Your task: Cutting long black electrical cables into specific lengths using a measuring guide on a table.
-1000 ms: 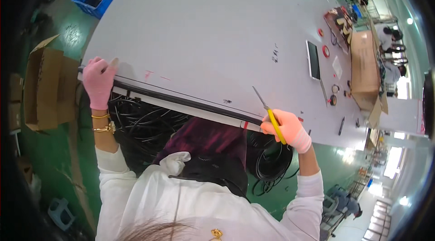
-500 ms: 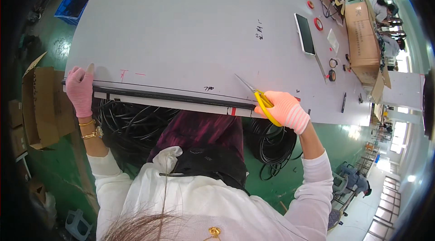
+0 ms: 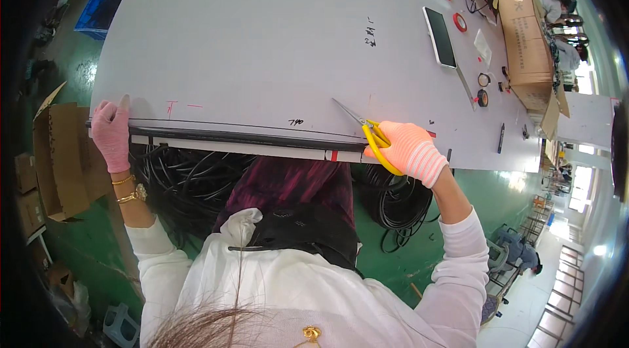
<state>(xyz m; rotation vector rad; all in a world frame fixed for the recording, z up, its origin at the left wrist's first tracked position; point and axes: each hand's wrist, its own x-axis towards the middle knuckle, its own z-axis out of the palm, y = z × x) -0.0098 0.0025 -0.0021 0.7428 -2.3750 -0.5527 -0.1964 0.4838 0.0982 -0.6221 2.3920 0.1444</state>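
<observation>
A black cable (image 3: pixel 249 139) lies stretched along the near edge of the grey worktable (image 3: pixel 242 47). At its left end my left hand (image 3: pixel 111 130), in a pink glove, is closed on the cable at the table's corner, with the thumb pointing up. My right hand (image 3: pixel 411 150), in an orange-pink striped glove, is closed around yellow-handled scissors (image 3: pixel 379 140). Their pointed blades lie over the tabletop, aimed to the far left. The right fingertips are at the cable's right end; whether they pinch it is hidden. Handwritten marks and a red strip (image 3: pixel 334 155) are near the cable.
To the right lie a phone-like tablet (image 3: pixel 439 37), tape rolls (image 3: pixel 460 22), a pen (image 3: pixel 501 138) and a large carton (image 3: pixel 526 40). Coiled black cables (image 3: pixel 190 174) hang below the near edge. An open carton (image 3: pixel 62 151) and blue crate (image 3: pixel 108 1) stand left. People sit far right.
The view has shifted slightly. Both hands, the scissors and the cable keep practically the same places on the table.
</observation>
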